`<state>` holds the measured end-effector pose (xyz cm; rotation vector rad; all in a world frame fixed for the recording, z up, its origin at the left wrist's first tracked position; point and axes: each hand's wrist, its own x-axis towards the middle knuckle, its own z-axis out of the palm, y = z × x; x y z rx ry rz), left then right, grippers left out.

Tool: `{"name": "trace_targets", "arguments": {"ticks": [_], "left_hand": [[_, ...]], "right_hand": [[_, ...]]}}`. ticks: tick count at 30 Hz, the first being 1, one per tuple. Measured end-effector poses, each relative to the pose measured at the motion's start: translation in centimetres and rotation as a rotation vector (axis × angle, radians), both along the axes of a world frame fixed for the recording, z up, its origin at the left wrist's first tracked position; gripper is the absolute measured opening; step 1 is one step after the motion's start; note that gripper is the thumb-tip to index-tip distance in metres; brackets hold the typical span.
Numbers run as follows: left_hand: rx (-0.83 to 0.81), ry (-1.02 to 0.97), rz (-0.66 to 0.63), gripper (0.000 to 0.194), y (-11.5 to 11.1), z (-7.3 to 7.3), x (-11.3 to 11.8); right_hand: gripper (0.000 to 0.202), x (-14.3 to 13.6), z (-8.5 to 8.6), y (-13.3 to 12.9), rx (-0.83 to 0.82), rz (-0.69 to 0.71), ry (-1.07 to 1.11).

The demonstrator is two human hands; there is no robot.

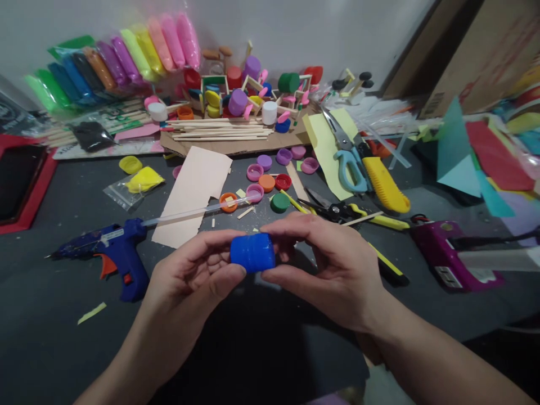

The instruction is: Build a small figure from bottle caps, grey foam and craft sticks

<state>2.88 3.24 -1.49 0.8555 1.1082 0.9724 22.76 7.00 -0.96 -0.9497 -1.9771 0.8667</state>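
Between both hands, above the dark table, is a small blue plastic cylinder (pixel 252 252), lying sideways; it looks like bottle caps joined together. My left hand (pixel 189 281) grips its left end with thumb below and fingers behind. On the right end, the thumb and index finger of my right hand (pixel 333 264) close around it. Just beyond the hands lie loose bottle caps, among them a green cap (pixel 280 202), an orange cap (pixel 266 183) and a red cap (pixel 283 181). A blue glue gun (pixel 122 253) with a long glue stick lies left of my left hand.
Pliers (pixel 337 211), scissors (pixel 348 157) and a yellow-handled cutter (pixel 383 183) lie at right, near a purple power strip (pixel 447 253). Wooden sticks (pixel 221 129) and small cap-and-stick models line the back. Bagged clay (pixel 113 59) leans on the wall. A cardboard sheet (pixel 194 185) lies mid-table.
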Motion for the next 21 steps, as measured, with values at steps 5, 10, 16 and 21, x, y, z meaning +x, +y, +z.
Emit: {"name": "trace_targets", "arguments": {"ticks": [5, 10, 16, 21], "left_hand": [[-0.012, 0.001, 0.004, 0.028, 0.08, -0.16, 0.02], [-0.029, -0.019, 0.0, 0.026, -0.04, -0.22, -0.04], [-0.045, -0.021, 0.014, 0.029, 0.09, -0.34, 0.03], [-0.046, -0.033, 0.011, 0.027, 0.2, -0.31, 0.15]], "right_hand": [[0.027, 0.07, 0.16, 0.01, 0.021, 0.009, -0.01], [0.026, 0.05, 0.35, 0.12, 0.034, 0.012, -0.026], [0.025, 0.08, 0.3, 0.15, 0.048, 0.012, -0.027], [0.026, 0.04, 0.22, 0.11, 0.05, -0.007, -0.047]]}}
